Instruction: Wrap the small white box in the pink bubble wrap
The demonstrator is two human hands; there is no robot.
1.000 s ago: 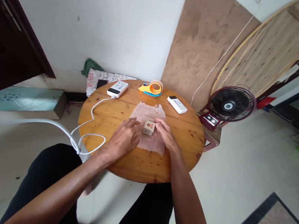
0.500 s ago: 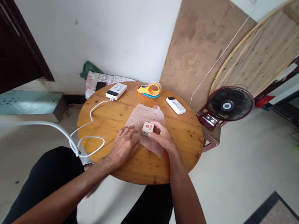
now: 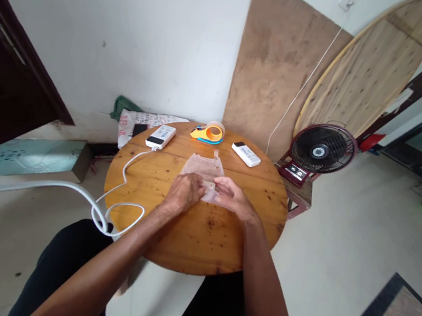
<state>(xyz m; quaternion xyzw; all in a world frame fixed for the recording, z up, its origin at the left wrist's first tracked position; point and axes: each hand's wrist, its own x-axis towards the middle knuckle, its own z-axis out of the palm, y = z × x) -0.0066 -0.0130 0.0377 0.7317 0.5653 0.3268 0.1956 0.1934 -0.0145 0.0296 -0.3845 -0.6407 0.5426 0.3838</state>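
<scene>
On the round wooden table, a pinkish sheet of bubble wrap (image 3: 204, 165) is folded up over a small cardboard box (image 3: 209, 185), which shows only in part between my hands. My left hand (image 3: 184, 192) is closed with its fingertips on the near left part of the wrap. Curved around the right side of the box, my right hand (image 3: 235, 198) holds it with the wrap, thumb near me and fingers beyond. The far part of the sheet lies flat, and a short clear strip stands at its far corner.
Behind the wrap stands an orange and blue tape dispenser (image 3: 209, 133). White power banks lie at the left (image 3: 161, 137) and right (image 3: 246, 154); a white cable (image 3: 125, 171) runs off the left one. A fan (image 3: 322, 149) stands right of the table (image 3: 213, 244).
The near part of the bubble wrap has been folded up over the box, covering most of it. My left hand has gone from lying flat to closed on the wrap.
</scene>
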